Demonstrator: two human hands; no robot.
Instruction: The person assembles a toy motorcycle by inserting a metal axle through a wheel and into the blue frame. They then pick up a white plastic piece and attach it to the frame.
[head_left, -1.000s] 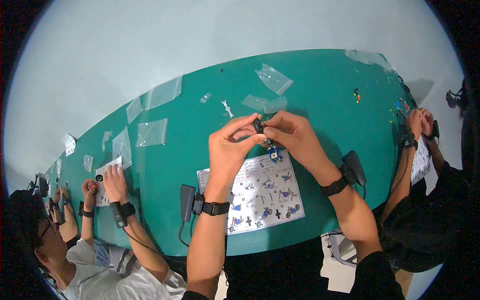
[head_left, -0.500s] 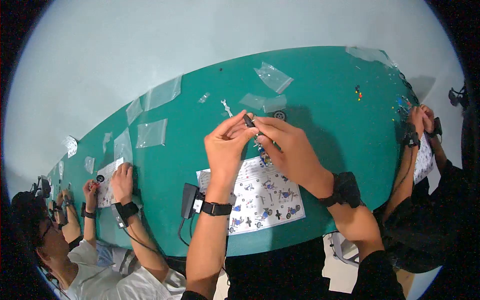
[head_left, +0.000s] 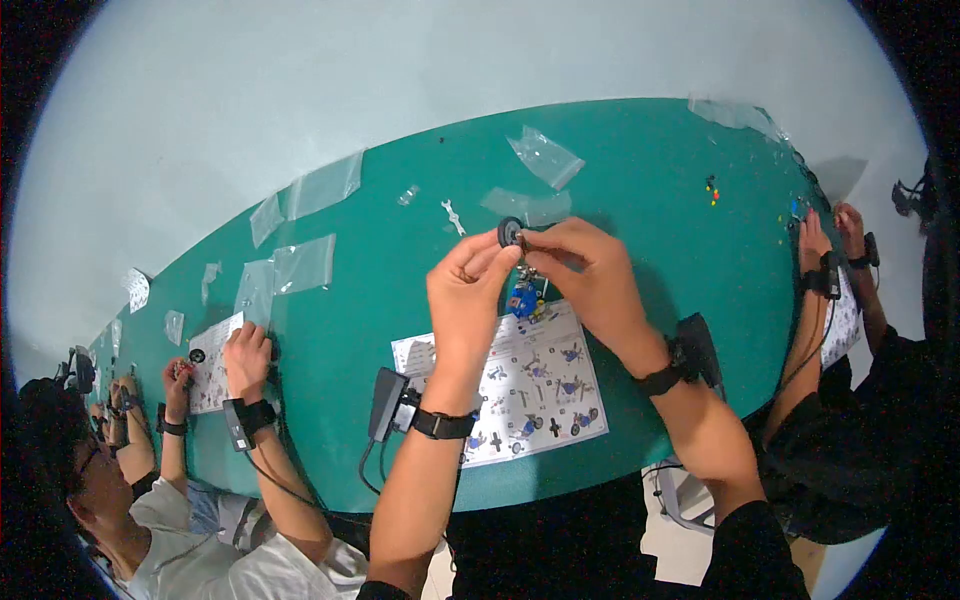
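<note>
Green counter (head_left: 650,170) beneath, the left hand (head_left: 465,292) grips a small round black wheel (head_left: 509,231); the right hand (head_left: 593,272) pinches its hub between fingers, apparently fitting it; steady alignment matters next.

On my feed I've got bare hands (head_left: 590,268), black sleeves (head_left: 748,555), and black wrist straps (head_left: 444,426) carrying chunky dark boxes (head_left: 699,350); the left box (head_left: 388,400) has a pale patch (head_left: 405,414) and looping dark cable (head_left: 363,462).

Printed sheet (head_left: 545,400) — lettering unreadably small
</note>
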